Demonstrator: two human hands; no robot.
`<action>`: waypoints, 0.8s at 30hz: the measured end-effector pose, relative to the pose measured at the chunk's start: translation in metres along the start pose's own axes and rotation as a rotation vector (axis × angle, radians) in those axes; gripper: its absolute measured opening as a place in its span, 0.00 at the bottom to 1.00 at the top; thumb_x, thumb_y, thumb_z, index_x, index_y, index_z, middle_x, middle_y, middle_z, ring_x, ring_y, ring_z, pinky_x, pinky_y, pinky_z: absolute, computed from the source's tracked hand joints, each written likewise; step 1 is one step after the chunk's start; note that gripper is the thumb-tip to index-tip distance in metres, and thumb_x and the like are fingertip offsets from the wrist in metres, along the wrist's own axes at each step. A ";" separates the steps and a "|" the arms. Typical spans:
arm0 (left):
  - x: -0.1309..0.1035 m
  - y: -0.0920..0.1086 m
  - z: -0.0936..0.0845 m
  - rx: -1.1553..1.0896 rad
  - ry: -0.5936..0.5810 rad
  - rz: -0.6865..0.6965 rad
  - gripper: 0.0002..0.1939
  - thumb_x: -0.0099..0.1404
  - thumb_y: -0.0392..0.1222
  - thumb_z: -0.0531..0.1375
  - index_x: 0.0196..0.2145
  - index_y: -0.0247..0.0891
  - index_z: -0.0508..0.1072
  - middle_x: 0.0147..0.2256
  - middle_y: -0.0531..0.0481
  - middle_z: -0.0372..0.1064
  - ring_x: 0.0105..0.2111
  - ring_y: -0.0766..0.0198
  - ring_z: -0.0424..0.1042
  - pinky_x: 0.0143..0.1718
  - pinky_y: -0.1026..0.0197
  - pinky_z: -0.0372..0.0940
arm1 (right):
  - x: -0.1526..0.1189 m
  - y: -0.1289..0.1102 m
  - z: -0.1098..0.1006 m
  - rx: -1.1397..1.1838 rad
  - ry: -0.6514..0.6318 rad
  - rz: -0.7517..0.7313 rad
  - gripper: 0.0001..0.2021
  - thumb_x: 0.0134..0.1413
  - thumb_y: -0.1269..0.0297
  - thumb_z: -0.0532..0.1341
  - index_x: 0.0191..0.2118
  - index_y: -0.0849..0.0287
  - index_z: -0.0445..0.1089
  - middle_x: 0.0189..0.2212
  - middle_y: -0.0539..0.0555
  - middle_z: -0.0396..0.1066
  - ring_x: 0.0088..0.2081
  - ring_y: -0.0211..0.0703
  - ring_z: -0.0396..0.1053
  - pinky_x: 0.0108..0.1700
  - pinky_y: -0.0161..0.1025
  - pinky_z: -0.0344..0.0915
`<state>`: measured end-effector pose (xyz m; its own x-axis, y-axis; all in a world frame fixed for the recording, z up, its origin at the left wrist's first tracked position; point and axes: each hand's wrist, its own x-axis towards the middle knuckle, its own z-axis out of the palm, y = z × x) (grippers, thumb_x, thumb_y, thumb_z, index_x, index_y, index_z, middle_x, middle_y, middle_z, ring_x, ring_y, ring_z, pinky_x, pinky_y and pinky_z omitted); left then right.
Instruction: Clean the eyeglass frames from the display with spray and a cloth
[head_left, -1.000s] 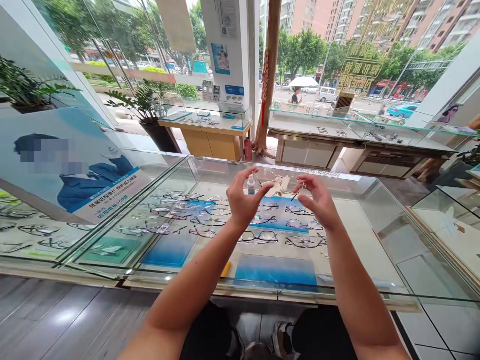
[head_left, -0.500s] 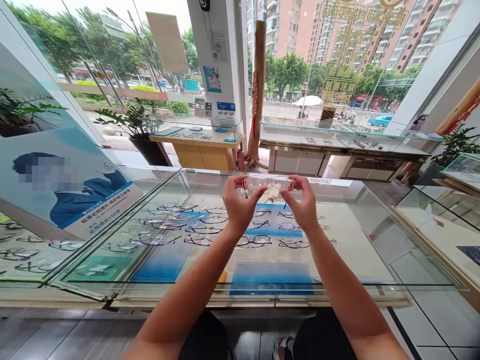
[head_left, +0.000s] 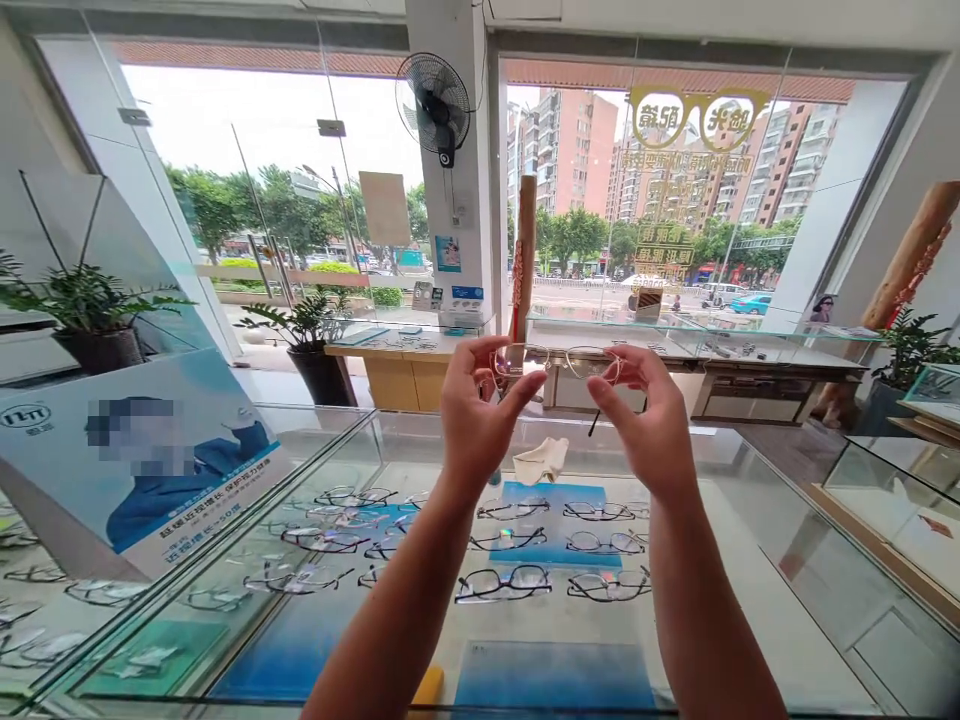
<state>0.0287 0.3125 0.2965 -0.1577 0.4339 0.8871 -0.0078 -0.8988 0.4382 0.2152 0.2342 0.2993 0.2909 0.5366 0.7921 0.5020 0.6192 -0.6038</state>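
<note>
A pair of thin-framed eyeglasses [head_left: 556, 362] is held up in front of me, above the glass display case [head_left: 720, 560]. My left hand [head_left: 482, 405] grips one side of the frame between thumb and fingers. The other side is pinched in my right hand [head_left: 637, 410]; a dark temple tip hangs below it. Beyond my wrists a crumpled cream cloth [head_left: 540, 460] lies on the case. Rows of eyeglasses [head_left: 504, 582] rest inside, several of them on blue cards.
To the left stands a poster board [head_left: 165, 460] beside more eyeglasses. Potted plants [head_left: 311, 340], more display counters [head_left: 405, 345] and a wooden post [head_left: 524, 250] stand farther back. A wall fan [head_left: 435, 105] hangs between large windows. Another glass case [head_left: 892, 500] is at the right.
My view has tilted upward, bringing the fan and window lettering into sight. The eyeglasses are raised higher over the case, and my hands are slightly farther apart. Both still hold the frame.
</note>
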 end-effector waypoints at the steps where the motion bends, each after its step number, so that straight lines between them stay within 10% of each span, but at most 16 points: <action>1: -0.001 -0.002 0.000 -0.016 -0.018 -0.007 0.23 0.60 0.49 0.78 0.49 0.45 0.79 0.41 0.49 0.74 0.39 0.62 0.73 0.36 0.59 0.70 | -0.001 0.000 -0.001 -0.016 0.005 -0.003 0.24 0.61 0.41 0.71 0.55 0.49 0.76 0.44 0.53 0.78 0.48 0.52 0.76 0.58 0.58 0.69; 10: -0.002 -0.027 -0.008 -0.096 -0.101 -0.110 0.35 0.51 0.49 0.83 0.54 0.49 0.76 0.43 0.50 0.75 0.45 0.59 0.78 0.44 0.58 0.76 | 0.003 0.019 -0.006 -0.130 -0.005 -0.099 0.22 0.63 0.45 0.71 0.56 0.49 0.74 0.44 0.52 0.77 0.47 0.49 0.77 0.59 0.54 0.73; 24: -0.002 -0.028 -0.006 0.156 -0.095 -0.109 0.24 0.61 0.49 0.78 0.51 0.50 0.78 0.51 0.49 0.77 0.54 0.53 0.79 0.50 0.53 0.79 | 0.011 0.034 -0.003 -0.263 -0.050 -0.140 0.22 0.66 0.46 0.69 0.60 0.46 0.73 0.54 0.55 0.78 0.54 0.53 0.78 0.54 0.55 0.78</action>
<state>0.0237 0.3364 0.2821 -0.0701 0.5390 0.8394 0.1345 -0.8287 0.5433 0.2381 0.2597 0.2876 0.1665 0.4880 0.8568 0.7298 0.5234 -0.4399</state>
